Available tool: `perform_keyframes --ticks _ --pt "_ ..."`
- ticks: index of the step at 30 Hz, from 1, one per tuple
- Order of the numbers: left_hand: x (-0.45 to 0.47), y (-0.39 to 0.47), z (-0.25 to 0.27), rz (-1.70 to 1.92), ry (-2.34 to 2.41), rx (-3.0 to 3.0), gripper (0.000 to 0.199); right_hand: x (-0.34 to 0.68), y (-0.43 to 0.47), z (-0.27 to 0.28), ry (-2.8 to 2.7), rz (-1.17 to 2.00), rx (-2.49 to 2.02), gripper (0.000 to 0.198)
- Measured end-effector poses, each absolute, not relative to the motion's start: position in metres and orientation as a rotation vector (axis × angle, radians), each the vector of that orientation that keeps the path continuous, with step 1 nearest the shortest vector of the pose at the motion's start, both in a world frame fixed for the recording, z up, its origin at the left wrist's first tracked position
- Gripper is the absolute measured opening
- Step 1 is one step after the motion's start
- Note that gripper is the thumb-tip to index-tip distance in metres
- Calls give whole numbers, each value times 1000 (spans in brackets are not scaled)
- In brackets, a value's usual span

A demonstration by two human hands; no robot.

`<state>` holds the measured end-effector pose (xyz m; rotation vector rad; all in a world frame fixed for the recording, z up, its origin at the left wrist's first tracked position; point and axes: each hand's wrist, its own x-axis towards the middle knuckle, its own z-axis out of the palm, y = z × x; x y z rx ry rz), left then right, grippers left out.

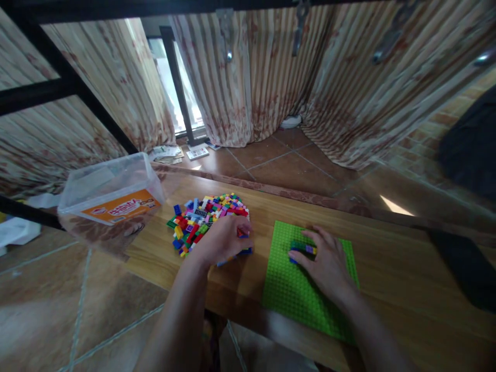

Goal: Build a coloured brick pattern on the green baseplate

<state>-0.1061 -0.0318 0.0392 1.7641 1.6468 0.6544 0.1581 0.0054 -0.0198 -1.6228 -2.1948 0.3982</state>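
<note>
My left hand [227,238] is over the right edge of a heap of loose toy building bricks [201,219], its fingers curled down. A bit of red shows between thumb and fingers, but I cannot tell whether it is gripped or part of the heap. On a bright green studded baseplate [287,294], my right hand [323,256] has thumb and fingertips around a small row of joined bricks [301,247]. Green, purple, yellow and blue show in that row, partly hidden by the fingers. The row sits on the upper middle of the plate.
A clear plastic box [112,188] with an orange label stands left of the heap. The wooden tabletop [256,279] holds everything, with a dark flat object [461,266] at its right. Beyond are striped curtains [232,88], a tiled floor and papers [166,153].
</note>
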Motion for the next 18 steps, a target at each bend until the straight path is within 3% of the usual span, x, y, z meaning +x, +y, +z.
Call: perform_keyframes --ticks 7,18 --pt "-104 -40 53 313 1762 1881 37 154 10 -17 -2171 484 -1651 59" --pt "-80 -41 52 99 1927 1982 21 157 7 -21 -2111 489 -1563 61"
